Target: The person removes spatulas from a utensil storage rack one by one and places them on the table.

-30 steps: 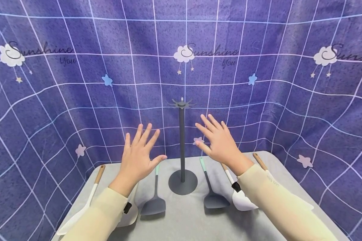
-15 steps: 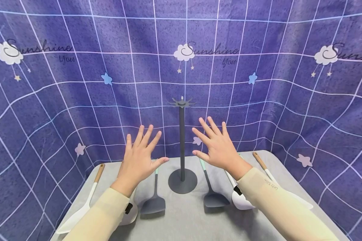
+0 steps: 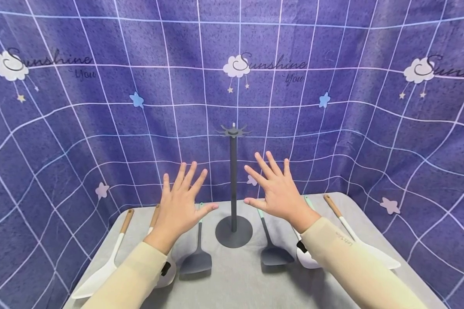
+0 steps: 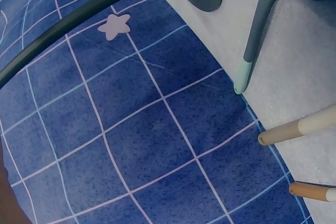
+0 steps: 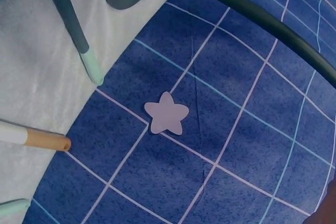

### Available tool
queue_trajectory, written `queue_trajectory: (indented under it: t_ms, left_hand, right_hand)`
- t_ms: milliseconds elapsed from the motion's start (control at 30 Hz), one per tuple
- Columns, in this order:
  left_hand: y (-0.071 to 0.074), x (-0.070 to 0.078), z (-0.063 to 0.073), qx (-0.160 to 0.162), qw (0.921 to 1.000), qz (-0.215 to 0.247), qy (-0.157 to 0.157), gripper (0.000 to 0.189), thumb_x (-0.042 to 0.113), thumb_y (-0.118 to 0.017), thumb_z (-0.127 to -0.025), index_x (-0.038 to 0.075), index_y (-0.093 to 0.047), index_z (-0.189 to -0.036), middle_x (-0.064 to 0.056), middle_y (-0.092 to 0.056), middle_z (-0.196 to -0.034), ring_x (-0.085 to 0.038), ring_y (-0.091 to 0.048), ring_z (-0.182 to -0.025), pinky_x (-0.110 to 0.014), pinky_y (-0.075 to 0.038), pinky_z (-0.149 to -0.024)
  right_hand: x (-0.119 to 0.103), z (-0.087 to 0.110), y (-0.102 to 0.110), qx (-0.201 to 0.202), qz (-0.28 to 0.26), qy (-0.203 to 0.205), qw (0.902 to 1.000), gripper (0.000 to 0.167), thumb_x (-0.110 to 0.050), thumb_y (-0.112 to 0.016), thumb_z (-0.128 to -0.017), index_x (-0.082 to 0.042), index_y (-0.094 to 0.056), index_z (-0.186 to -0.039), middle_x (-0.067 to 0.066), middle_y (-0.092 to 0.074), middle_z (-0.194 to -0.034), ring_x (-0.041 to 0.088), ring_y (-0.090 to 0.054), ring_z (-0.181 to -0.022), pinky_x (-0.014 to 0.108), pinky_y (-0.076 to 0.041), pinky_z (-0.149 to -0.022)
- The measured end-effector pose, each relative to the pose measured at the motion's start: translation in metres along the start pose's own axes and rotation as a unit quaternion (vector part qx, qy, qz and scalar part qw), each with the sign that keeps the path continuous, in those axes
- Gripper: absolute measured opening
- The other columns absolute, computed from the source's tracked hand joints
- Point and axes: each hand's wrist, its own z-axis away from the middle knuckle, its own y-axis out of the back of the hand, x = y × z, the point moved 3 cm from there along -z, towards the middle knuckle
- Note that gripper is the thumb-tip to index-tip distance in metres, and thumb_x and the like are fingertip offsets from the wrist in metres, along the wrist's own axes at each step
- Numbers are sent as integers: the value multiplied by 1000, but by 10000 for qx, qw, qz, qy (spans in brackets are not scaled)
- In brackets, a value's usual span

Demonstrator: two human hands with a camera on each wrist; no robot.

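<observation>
In the head view my left hand [image 3: 179, 206] hovers over the table with fingers spread, left of a dark grey utensil stand. The stand has a pole [image 3: 233, 184], a round base [image 3: 233, 238] and a ring of hooks [image 3: 233, 132] with nothing hung on it. My right hand [image 3: 280, 193] is raised to the right of the pole, its fingers also spread. Neither hand holds anything. Below the left hand lies a grey turner [image 3: 197, 262] with a mint handle, and a similar turner [image 3: 276, 255] lies below the right. My left wrist partly hides a wooden-handled utensil [image 3: 168, 277].
A white turner [image 3: 96, 281] with a wooden handle lies at the left. Another white turner [image 3: 379, 257] lies at the far right. My right forearm covers part of a white utensil [image 3: 309, 259] and a mint handle [image 3: 308, 201]. A purple gridded curtain [image 3: 232, 38] surrounds the table [image 3: 232, 283].
My right hand has shifted slightly left and down, its fingers spreading wider. The left hand has drifted a little right. The utensils and stand stay where they were.
</observation>
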Motion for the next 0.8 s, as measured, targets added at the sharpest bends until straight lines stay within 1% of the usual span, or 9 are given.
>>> queue_trajectory:
  t_ms: [100, 200, 300, 367, 467, 600, 733, 800]
  left_hand:
    - [0, -1, 0, 13, 10000, -13, -1, 110, 92, -60, -95, 34, -27, -182, 1, -7, -194, -31, -1, -182, -79, 0, -142]
    - [-1, -2, 0, 21, 10000, -51, -13, 110, 93, -58, -94, 33, -29, -181, -1, -10, -194, -32, -2, -182, -79, -1, -142]
    - [-2, -2, -1, 20, 10000, -32, -27, 110, 94, -57, -94, 35, -27, -182, -1, -12, -194, -31, -2, -182, -79, -1, -142]
    - [-3, -2, 0, 1, 10000, -26, -17, 111, 95, -56, -94, 36, -25, -182, 0, -10, -194, -31, -2, -182, -79, -1, -142]
    - [-3, -3, 0, 5, 10000, -34, -8, 111, 96, -55, -94, 36, -25, -182, 0, -10, -194, -32, -3, -182, -79, -2, -141]
    - [-3, -4, 2, -19, 10000, -94, 20, 112, 96, -55, -93, 36, -24, -182, 1, -8, -194, -32, -5, -181, -80, -4, -141]
    - [-3, -3, 3, -110, 9999, -69, 47, 112, 96, -55, -93, 38, -19, -183, 2, -4, -194, -31, -1, -182, -78, -1, -142]
    - [-3, -2, 3, -157, 9998, -71, 56, 112, 96, -55, -94, 39, -18, -183, 2, -3, -194, -30, 2, -182, -78, 0, -142]
  right_hand:
    - [0, 0, 0, 6, 10, -9, 10000, 101, -94, -52, -97, -39, -33, -180, 1, -7, -194, 37, -4, -181, 92, -11, -132]
    - [0, 0, 1, 21, 59, -23, 10000, 102, -93, -55, -96, -39, -34, -180, 1, -7, -194, 38, -5, -181, 92, -12, -132]
    - [1, 1, 2, 30, 94, -58, 9999, 102, -91, -60, -95, -39, -34, -179, 1, -8, -194, 38, -6, -181, 92, -12, -132]
    - [0, 1, 3, 25, 97, -63, 9999, 103, -90, -63, -94, -38, -35, -179, 2, -9, -194, 38, -6, -181, 93, -13, -132]
    - [-1, 1, 3, -56, 116, -75, 9999, 105, -90, -64, -93, -39, -34, -179, 2, -8, -194, 37, -5, -181, 93, -11, -132]
    - [-1, 2, 1, -175, 163, -112, 9997, 106, -92, -62, -93, -40, -31, -180, 0, -5, -194, 35, 1, -181, 92, -8, -133]
    - [-2, 2, 1, -145, 211, -108, 9996, 106, -93, -59, -93, -40, -30, -180, 0, -5, -194, 35, 0, -181, 92, -11, -133]
    - [-2, 1, 2, -124, 212, -127, 9996, 106, -95, -55, -94, -40, -30, -180, 0, -5, -194, 35, 0, -181, 92, -11, -133]
